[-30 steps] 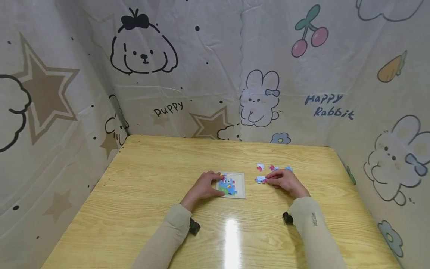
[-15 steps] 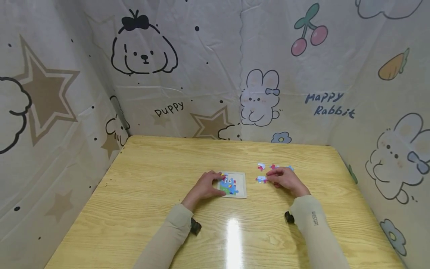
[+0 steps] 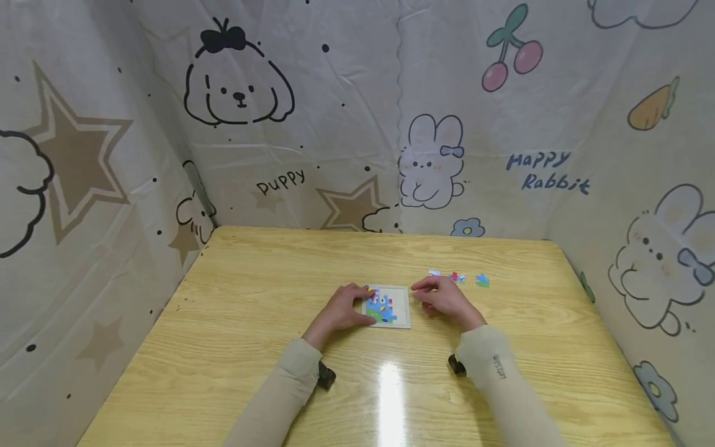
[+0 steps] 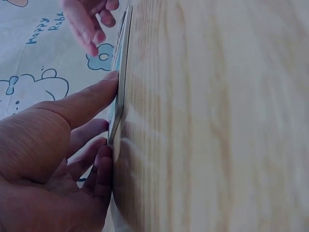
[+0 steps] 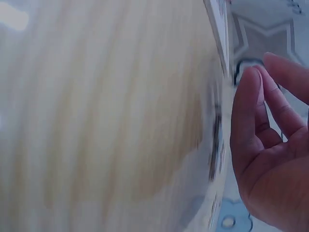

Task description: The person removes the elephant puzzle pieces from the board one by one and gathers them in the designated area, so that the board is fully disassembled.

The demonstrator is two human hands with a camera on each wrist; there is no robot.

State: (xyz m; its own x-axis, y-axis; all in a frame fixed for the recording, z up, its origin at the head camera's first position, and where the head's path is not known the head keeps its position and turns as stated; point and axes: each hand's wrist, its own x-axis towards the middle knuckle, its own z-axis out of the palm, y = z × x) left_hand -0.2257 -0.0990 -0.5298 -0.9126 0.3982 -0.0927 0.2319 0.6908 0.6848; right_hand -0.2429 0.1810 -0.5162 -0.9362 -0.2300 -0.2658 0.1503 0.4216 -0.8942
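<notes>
A shallow puzzle tray (image 3: 401,310) lies on the table, its left part filled with a blue and green animal picture; bare backing shows at its right. My left hand (image 3: 338,310) grips the tray by its left side, thumb at the near edge and fingers at the far edge. In the left wrist view the thumb touches the tray's thin edge (image 4: 121,89). My right hand (image 3: 445,301) is just right of the tray, thumb and fingertips pinched together. The puzzle piece between them is almost wholly hidden by the fingers. In the right wrist view the thumb (image 5: 246,96) meets a fingertip.
Behind the right hand lie loose puzzle pieces: a whitish one (image 3: 434,272) partly covered by the hand, a red and blue one (image 3: 457,277), and a blue-green one (image 3: 483,280). A printed curtain (image 3: 346,124) encloses the wooden table (image 3: 251,279) at the back and sides.
My right hand has moved left from the near loose puzzle piece to the tray's right edge, and that piece no longer shows on the table. My left hand stays on the tray.
</notes>
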